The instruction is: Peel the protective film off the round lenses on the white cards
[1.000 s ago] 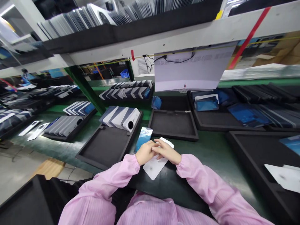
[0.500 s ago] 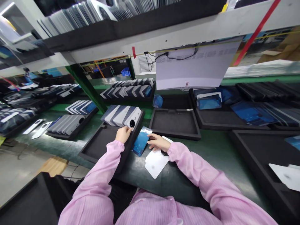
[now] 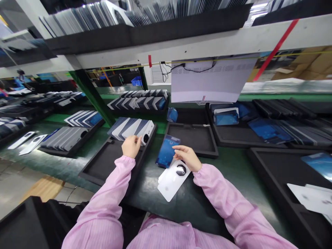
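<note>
My right hand (image 3: 188,157) pinches the right edge of a blue film sheet (image 3: 167,152), which is tilted up off the bench. Below it lie white phone back covers (image 3: 172,181), the top one with a round black camera ring; they overlap on the green bench. My left hand (image 3: 131,147) is at the black foam tray (image 3: 100,167), its fingers pinched together by the front of a row of white and dark phone back covers (image 3: 132,129). Whether those fingers grip anything is hidden.
A black foam tray (image 3: 191,136) lies behind my right hand. Further right, trays hold blue film sheets (image 3: 269,129) and white covers (image 3: 310,197). Another tray of grey covers (image 3: 63,138) stands left. A green post (image 3: 92,97) and overhead shelf (image 3: 155,34) frame the bench.
The blue film sheet has risen from the bench and tilted, held by my right hand. My right hand has uncovered the camera ring below. My left hand has shifted slightly left.
</note>
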`<action>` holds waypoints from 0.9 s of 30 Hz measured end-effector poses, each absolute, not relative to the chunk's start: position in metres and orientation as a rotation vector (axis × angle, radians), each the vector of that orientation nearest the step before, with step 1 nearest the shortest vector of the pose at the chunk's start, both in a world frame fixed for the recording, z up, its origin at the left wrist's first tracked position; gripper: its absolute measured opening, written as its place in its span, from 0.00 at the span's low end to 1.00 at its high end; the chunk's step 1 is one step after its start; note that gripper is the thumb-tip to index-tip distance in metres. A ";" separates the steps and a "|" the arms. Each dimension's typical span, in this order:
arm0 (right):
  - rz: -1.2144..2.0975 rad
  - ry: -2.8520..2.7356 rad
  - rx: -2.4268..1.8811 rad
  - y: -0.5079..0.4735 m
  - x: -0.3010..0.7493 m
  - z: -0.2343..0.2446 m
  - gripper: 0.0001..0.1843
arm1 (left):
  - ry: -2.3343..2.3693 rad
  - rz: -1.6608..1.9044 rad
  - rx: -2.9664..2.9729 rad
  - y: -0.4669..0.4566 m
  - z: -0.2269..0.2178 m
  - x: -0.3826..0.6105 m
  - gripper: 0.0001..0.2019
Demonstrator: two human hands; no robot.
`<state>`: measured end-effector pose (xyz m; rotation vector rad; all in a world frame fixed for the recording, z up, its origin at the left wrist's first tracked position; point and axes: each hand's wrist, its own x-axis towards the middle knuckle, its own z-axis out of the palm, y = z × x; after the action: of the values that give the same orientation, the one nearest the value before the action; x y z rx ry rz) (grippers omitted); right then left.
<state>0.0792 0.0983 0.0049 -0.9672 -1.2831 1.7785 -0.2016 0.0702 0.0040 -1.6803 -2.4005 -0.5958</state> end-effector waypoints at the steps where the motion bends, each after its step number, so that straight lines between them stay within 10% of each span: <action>1: 1.765 -1.259 -0.953 0.098 0.087 0.008 0.18 | -2.350 -0.632 -1.680 0.072 0.008 -0.202 0.26; 19: 1.410 -1.141 -0.886 0.103 0.151 0.046 0.17 | -2.336 -0.271 -1.993 0.147 0.003 -0.203 0.26; 27: 1.188 -1.686 -0.855 0.083 0.145 0.049 0.12 | -2.106 -0.918 -1.991 0.094 0.034 -0.161 0.30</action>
<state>0.1446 0.0827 0.0489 -0.8547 -1.6861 1.1882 -0.1614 0.0938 0.0344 -1.9906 -2.1056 -0.9184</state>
